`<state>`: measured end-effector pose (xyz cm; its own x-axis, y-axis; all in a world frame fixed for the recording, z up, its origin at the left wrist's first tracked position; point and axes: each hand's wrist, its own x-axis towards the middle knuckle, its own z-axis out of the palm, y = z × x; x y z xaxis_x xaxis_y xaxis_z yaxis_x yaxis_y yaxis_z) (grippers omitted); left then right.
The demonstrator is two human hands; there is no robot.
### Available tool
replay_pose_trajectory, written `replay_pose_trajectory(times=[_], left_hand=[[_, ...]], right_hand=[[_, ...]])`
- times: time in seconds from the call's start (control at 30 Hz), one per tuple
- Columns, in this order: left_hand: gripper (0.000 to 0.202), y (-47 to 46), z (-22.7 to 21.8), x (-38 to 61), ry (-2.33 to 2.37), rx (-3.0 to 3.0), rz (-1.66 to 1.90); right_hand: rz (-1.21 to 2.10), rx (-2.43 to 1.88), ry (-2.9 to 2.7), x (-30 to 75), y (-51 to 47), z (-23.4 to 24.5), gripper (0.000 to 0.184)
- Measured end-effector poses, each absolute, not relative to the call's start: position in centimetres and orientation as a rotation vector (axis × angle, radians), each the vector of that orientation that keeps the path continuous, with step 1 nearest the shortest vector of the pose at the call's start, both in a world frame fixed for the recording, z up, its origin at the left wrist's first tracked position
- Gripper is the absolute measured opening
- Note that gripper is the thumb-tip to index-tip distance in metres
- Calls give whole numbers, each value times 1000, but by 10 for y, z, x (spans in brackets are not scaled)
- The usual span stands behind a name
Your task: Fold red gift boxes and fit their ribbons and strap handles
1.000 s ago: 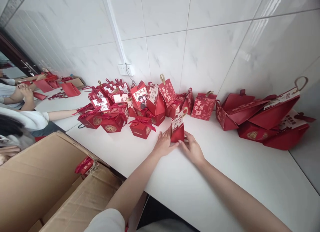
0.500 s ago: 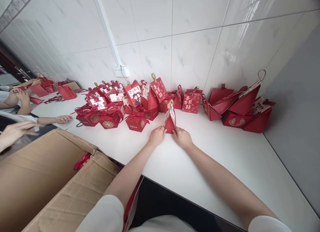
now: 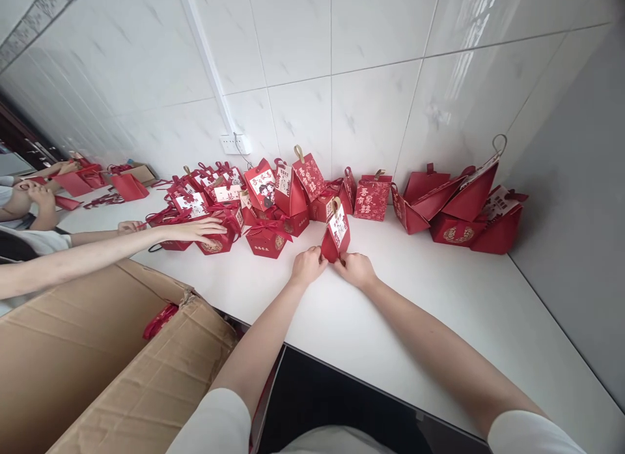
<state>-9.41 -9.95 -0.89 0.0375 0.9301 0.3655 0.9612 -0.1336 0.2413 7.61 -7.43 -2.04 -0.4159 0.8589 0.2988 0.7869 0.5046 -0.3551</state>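
A small red triangular gift box [image 3: 336, 236] with a white printed label and a gold loop on top stands upright on the white table [image 3: 420, 297]. My left hand [image 3: 308, 266] is closed on its lower left corner. On the other side, my right hand [image 3: 355, 269] pinches the lower right edge. Just beyond it stands a square-faced red box [image 3: 372, 198] with white lettering. To the left sits a hexagonal red box [image 3: 266, 239] with a ribbon bow.
A co-worker's hand [image 3: 202, 230] reaches over the cluster of red boxes at left. More red boxes [image 3: 459, 206] lean together at right, beside a grey panel [image 3: 576, 200]. An open cardboard carton [image 3: 141, 369] stands at the near left. The tiled wall [image 3: 293, 63] runs behind.
The triangular box between my hands has turned, so its labelled face shows more. A co-worker's arm has reached in from the left onto the hexagonal boxes.
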Motion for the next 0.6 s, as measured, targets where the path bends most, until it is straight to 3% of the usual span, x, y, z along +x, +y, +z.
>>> replay_pose_trajectory(times=[0.17,0.33,0.43,0.6], left_hand=[[20,-102,-4,-100,-1948,-2202,-921],[36,-97,-1,-99,-1708,-2360,-1214],[36,-89,-2,-90,-1714,-2475,-1190],[33,-81,-4,-87,-1878,-2598,-1214]], right_hand=[[262,-1159,-2260,77,-81,-18,38],[235,-1093,-1871,88,-78,-13,30],[334,-1020,-1547,94,-70,-16,44],[797,-1123,-1361,94,-52,-28,66]])
